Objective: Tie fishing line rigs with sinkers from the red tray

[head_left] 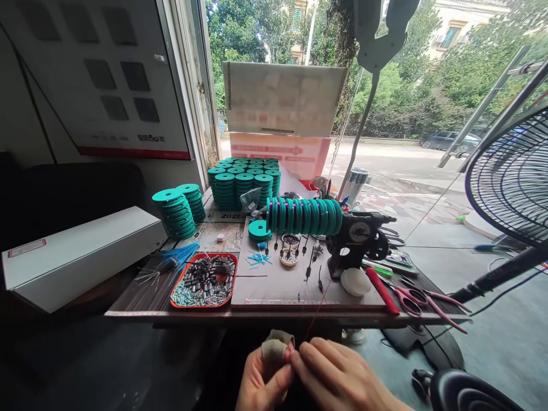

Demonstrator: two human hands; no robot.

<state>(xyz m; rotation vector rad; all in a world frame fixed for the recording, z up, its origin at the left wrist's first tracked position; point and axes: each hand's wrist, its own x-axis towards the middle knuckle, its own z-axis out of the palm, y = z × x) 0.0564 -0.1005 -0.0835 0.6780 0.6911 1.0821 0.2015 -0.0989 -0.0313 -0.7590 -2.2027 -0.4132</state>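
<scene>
My left hand (268, 377), with pale cloth wraps on its fingers, is closed in a pinch just below the table's front edge. Against it presses my right hand (338, 374), also closed, fingertips meeting the left ones. A thin red line (317, 314) comes down from the table to the fingertips of both hands; its end there is hidden. Above stands a black winding device (358, 231) carrying a row of green foam spools (303, 217). Small dark weights (308, 271) hang or lie below the spools.
An orange-rimmed tray (172, 302) of small metal parts sits left, near blue strands (177, 257). Stacked green spools (244, 191) stand behind. At right lie pink-handled scissors (411, 299), pliers (449, 314) and a red tube (382, 291). A fan (514, 177) stands far right.
</scene>
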